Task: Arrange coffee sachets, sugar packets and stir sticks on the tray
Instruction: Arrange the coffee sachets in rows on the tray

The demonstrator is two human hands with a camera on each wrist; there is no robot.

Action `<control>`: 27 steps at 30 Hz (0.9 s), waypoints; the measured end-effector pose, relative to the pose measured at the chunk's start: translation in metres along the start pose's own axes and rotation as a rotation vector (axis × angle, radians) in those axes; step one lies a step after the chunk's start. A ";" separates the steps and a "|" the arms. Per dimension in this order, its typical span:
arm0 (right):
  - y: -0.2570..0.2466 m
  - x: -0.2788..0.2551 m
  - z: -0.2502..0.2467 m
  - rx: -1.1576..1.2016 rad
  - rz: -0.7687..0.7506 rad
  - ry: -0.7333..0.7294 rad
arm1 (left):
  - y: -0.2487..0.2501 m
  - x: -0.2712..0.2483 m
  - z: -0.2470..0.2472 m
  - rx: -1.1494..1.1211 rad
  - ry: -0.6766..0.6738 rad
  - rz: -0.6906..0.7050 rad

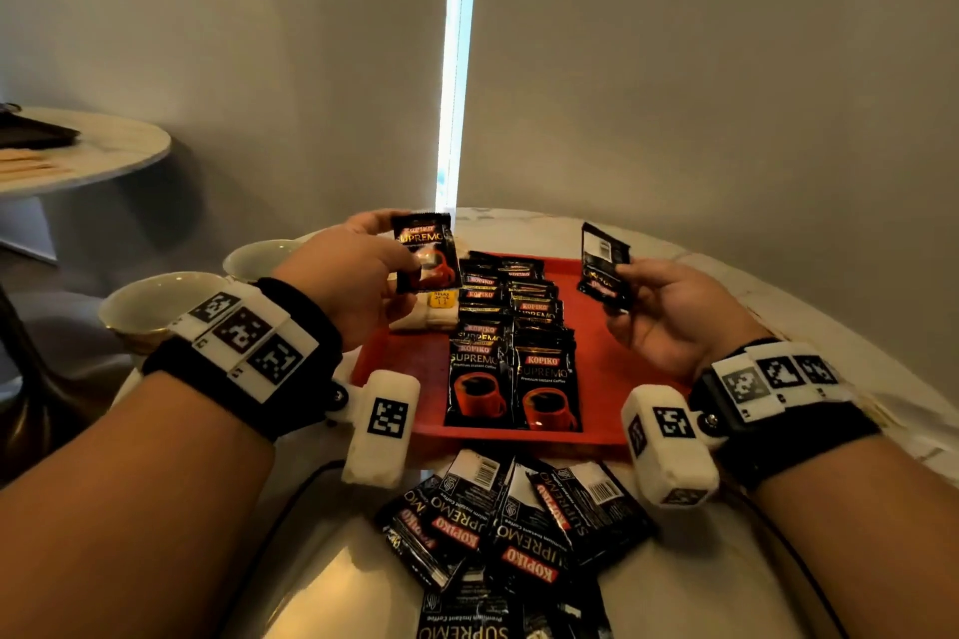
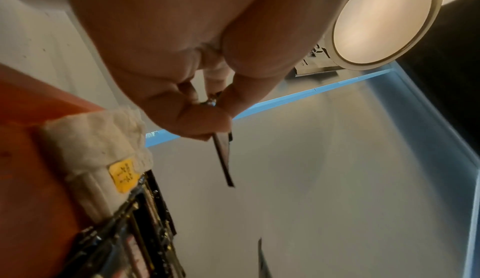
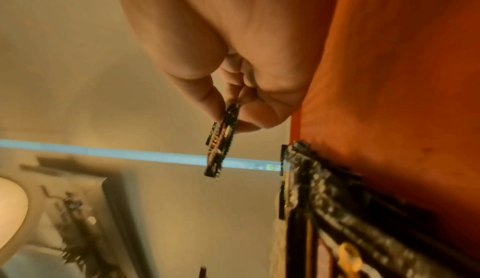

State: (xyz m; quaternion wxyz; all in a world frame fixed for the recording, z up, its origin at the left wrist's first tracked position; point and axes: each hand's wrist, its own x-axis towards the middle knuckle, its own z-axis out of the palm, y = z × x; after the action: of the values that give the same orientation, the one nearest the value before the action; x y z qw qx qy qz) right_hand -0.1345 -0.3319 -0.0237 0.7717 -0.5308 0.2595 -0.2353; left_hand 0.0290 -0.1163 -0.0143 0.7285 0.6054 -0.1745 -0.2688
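A red tray (image 1: 602,368) lies on the table with two overlapping rows of black coffee sachets (image 1: 511,353) down its middle. My left hand (image 1: 358,275) holds one black coffee sachet (image 1: 426,252) upright above the tray's left side, pinched by its lower edge; the left wrist view shows that sachet (image 2: 223,157) edge-on. My right hand (image 1: 669,311) pinches another sachet (image 1: 604,267) above the tray's right side, its back facing me; it appears edge-on (image 3: 221,140) in the right wrist view. White sugar packets (image 1: 423,319) with a yellow label sit on the tray under my left hand.
A loose pile of coffee sachets (image 1: 514,524) lies on the table in front of the tray. Two white cups (image 1: 155,306) stand left of the tray. A second round table (image 1: 104,151) at far left carries a dark tray and wooden stir sticks (image 1: 31,166).
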 end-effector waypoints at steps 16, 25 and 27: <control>0.020 0.021 -0.028 -0.002 0.216 0.102 | 0.000 0.016 -0.004 0.292 0.093 -0.168; 0.020 0.020 -0.026 -0.002 0.217 0.096 | 0.001 0.015 0.001 0.396 0.084 -0.289; 0.020 0.019 -0.026 -0.014 0.218 0.094 | -0.001 0.018 0.001 0.439 0.077 -0.259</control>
State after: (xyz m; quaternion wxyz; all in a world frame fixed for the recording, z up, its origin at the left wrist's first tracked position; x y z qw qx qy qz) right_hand -0.1348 -0.3558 -0.0533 0.7759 -0.4934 0.3533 -0.1726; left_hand 0.0421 -0.1284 -0.0165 0.5451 0.7763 -0.1216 -0.2922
